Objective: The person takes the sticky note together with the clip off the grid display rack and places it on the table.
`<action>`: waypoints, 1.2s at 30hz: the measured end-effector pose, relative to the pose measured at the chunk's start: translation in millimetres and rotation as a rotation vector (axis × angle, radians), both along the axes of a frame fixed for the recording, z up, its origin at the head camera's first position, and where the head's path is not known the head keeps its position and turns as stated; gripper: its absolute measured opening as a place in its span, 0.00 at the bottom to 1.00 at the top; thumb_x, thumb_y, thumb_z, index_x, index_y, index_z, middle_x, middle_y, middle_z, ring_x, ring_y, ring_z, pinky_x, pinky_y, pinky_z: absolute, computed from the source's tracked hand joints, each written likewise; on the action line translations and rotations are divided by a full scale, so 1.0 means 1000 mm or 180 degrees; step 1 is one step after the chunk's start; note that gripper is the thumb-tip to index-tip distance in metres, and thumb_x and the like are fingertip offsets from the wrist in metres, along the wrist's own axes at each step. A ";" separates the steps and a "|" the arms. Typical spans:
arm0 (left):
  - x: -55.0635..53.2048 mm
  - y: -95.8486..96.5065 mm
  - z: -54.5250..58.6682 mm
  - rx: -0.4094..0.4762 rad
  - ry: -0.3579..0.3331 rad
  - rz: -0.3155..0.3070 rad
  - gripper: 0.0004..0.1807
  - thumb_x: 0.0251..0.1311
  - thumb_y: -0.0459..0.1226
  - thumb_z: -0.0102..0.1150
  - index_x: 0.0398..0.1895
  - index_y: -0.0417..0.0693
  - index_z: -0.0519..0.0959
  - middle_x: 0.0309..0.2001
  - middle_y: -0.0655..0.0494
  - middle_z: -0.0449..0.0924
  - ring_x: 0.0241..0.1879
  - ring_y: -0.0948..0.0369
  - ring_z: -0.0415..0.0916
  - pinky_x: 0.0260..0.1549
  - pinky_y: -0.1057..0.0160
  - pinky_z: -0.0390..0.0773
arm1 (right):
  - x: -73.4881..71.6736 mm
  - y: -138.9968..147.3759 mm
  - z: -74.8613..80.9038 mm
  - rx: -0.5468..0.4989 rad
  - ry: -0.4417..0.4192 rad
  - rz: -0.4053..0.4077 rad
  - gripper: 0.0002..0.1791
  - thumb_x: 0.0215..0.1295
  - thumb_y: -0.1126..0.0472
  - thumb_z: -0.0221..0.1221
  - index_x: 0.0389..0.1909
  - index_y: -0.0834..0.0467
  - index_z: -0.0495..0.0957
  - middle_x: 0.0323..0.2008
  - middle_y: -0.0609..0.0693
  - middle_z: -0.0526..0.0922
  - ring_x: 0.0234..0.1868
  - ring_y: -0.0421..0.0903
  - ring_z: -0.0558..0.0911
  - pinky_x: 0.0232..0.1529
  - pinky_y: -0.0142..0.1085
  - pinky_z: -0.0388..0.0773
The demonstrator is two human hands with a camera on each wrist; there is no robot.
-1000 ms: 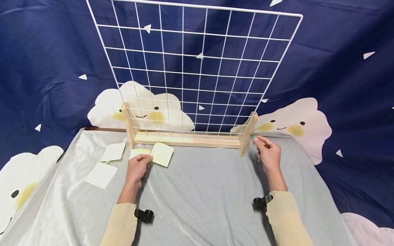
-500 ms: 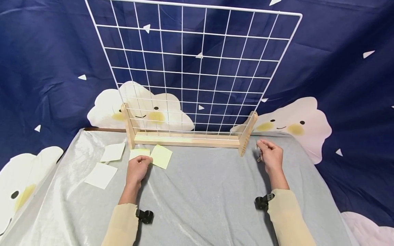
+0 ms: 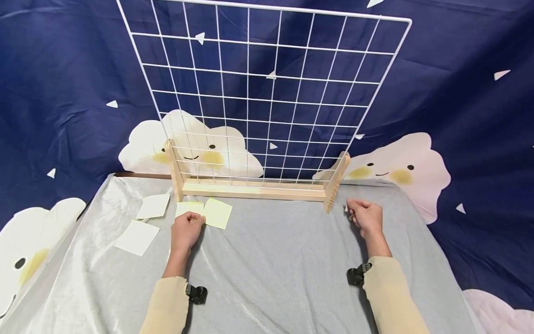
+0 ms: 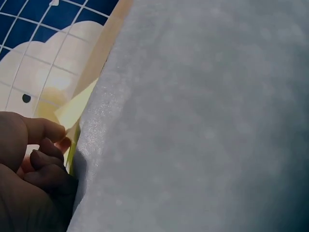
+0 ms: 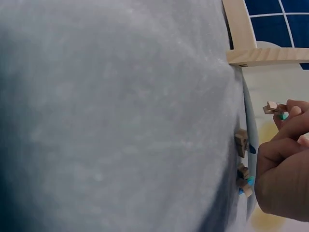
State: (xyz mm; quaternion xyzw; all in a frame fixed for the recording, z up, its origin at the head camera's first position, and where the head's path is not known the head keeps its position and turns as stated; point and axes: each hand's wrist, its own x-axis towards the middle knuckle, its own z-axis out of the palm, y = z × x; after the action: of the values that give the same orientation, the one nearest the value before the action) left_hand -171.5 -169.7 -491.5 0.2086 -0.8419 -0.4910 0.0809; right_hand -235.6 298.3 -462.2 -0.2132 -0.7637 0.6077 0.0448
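Observation:
My left hand (image 3: 185, 230) pinches a pale yellow sticky note (image 3: 218, 214) by its left side, just in front of the wooden stand. In the left wrist view the note (image 4: 75, 108) rises at a slant from between thumb and finger. A second yellow note (image 3: 189, 207) lies partly behind that hand. Right of the stand, my right hand (image 3: 367, 217) grips a small wooden clothespin (image 5: 271, 108) between thumb and finger, with a bit of teal at its side. Below it on the cloth lie several more clothespins (image 5: 241, 141), mostly hidden by the hand in the head view.
A white wire grid (image 3: 271, 86) stands upright in a wooden base (image 3: 254, 192) at the back of the table. Two pale notes, an upper note (image 3: 153, 206) and a lower note (image 3: 136, 237), lie at left on the grey cloth (image 3: 275, 269). A blue curtain hangs behind.
The yellow note in my left hand has come down slightly and lies flatter. My right hand has moved a little right and toward me, and the clothespin has turned in its fingers.

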 end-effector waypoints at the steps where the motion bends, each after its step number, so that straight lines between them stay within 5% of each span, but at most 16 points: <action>1: 0.000 0.000 0.000 -0.0084 0.0006 0.0001 0.08 0.61 0.37 0.61 0.33 0.38 0.83 0.24 0.57 0.77 0.26 0.58 0.71 0.25 0.62 0.68 | 0.000 0.001 -0.002 0.0010 -0.0038 0.0013 0.21 0.73 0.56 0.61 0.56 0.68 0.79 0.22 0.43 0.79 0.15 0.33 0.71 0.13 0.27 0.66; 12: -0.001 0.000 0.003 -0.0558 -0.0128 -0.0171 0.09 0.60 0.39 0.63 0.32 0.41 0.82 0.22 0.54 0.79 0.26 0.53 0.75 0.24 0.59 0.69 | 0.000 0.006 -0.015 0.0164 -0.0392 0.0045 0.19 0.74 0.58 0.59 0.57 0.66 0.80 0.18 0.42 0.79 0.13 0.33 0.71 0.13 0.28 0.67; 27: 0.000 -0.003 0.002 -0.0601 -0.0103 -0.0206 0.11 0.58 0.41 0.66 0.31 0.41 0.80 0.23 0.52 0.79 0.27 0.51 0.76 0.25 0.57 0.70 | -0.001 0.005 -0.013 0.0224 -0.0485 0.0073 0.20 0.74 0.55 0.58 0.58 0.63 0.81 0.19 0.41 0.79 0.15 0.33 0.70 0.14 0.28 0.67; 36: 0.001 -0.002 0.002 -0.0497 -0.0138 -0.0203 0.11 0.59 0.41 0.65 0.33 0.40 0.79 0.24 0.51 0.78 0.28 0.51 0.75 0.25 0.59 0.69 | 0.004 0.001 -0.009 0.0140 -0.0270 0.0064 0.18 0.74 0.58 0.59 0.57 0.66 0.80 0.20 0.43 0.79 0.16 0.33 0.70 0.15 0.28 0.66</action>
State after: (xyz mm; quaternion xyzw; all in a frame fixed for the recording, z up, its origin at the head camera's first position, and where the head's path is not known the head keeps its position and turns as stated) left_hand -170.5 -172.2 -489.4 0.1854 -0.8854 -0.4215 0.0630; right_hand -231.3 299.1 -471.5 -0.2300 -0.7802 0.5816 0.0110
